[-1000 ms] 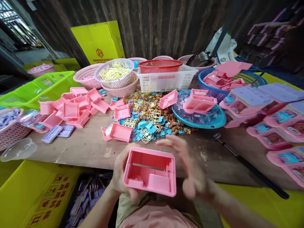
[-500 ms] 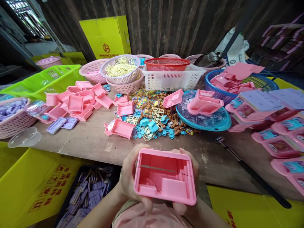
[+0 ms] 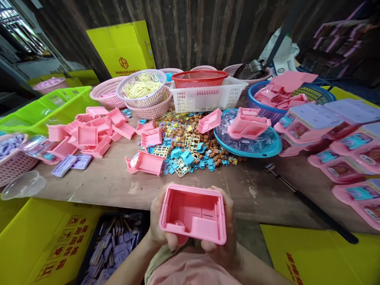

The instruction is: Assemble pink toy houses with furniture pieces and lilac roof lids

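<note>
Between my two hands, just off the table's front edge, is a pink plastic toy housing (image 3: 192, 211), its open side facing me, with a raised block and a small step inside. My left hand (image 3: 158, 221) wraps round its left side, the thumb under the lower rim. My right hand (image 3: 227, 229) grips the right side, thumb also below the rim; most of its fingers are hidden behind. Beyond them on the table lie a pink tray part (image 3: 150, 163) and a heap of blue pieces (image 3: 187, 157), brown pieces and cream sprue frames (image 3: 192, 141).
Pink parts (image 3: 87, 136) are piled at left. A blue tray (image 3: 276, 148) holds clear parts and a pink housing. Assembled pink toys (image 3: 305, 124) stand at right, by a black-handled ratchet wrench (image 3: 311, 204). Baskets line the back; yellow boxes (image 3: 50, 233) and a purple-parts bin (image 3: 114, 241) sit below.
The pink housing, held in both hands, has shifted slightly left and tipped so that its inner back wall shows with narrower gaps. The whole view has shifted a little.
</note>
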Motion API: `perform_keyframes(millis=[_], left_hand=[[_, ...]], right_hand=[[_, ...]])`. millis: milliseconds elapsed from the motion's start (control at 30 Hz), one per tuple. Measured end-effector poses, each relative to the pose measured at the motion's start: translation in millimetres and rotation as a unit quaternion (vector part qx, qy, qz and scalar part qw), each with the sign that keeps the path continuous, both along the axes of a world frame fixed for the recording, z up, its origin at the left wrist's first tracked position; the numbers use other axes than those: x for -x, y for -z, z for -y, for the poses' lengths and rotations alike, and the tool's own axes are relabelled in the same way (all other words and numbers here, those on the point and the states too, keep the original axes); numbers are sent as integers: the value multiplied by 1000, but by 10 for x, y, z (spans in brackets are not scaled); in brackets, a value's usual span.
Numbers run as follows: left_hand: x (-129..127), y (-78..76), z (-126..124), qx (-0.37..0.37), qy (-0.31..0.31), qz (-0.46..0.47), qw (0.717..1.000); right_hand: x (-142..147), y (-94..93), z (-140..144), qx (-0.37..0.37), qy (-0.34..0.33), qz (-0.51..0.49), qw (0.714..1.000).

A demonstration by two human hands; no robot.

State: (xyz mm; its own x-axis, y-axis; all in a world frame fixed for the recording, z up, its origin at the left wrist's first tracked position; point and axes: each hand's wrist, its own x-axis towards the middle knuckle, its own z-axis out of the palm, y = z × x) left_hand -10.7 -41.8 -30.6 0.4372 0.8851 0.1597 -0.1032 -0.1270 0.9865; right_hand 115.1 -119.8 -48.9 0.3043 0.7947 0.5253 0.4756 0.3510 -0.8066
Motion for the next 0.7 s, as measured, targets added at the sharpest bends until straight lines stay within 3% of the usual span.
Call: perform_keyframes(millis=[133,200,267,300,367,400,433,500,567,633,700], left_hand=[[58,26,-179,-10,9,-21,1000],[141,62,-335,9,-4,-73,997],[242,86,-515,57,-26,-149,987],[293,94,-601,92,-32,-181,979],[378,111,-742,163,-30,-211,963],[408,121,-792,194,-28,-212,957],[426,131,-831,217,-26,-209,953],[429,149,-890,232,-12,-211,949],[402,155,-950,211,20,-248,945],[371,138,-1020,174,53,-316,931],[350,97,-1074,140,55,-403,903]], right_hand=[[-126,57,-59,57,-38,25,997],[-426,88,-121,94,-40,76,992],[-891,116,-142,129,33,155,979],[-1159,129,-120,143,119,210,960],[-1681,158,-7,169,267,350,882],[-1905,177,71,203,292,407,841],[-2089,200,152,216,292,420,832],[-2320,257,288,222,284,430,827],[-2375,316,358,222,260,428,837],[-2282,351,356,222,247,424,843],[-2067,339,304,234,222,383,866]])
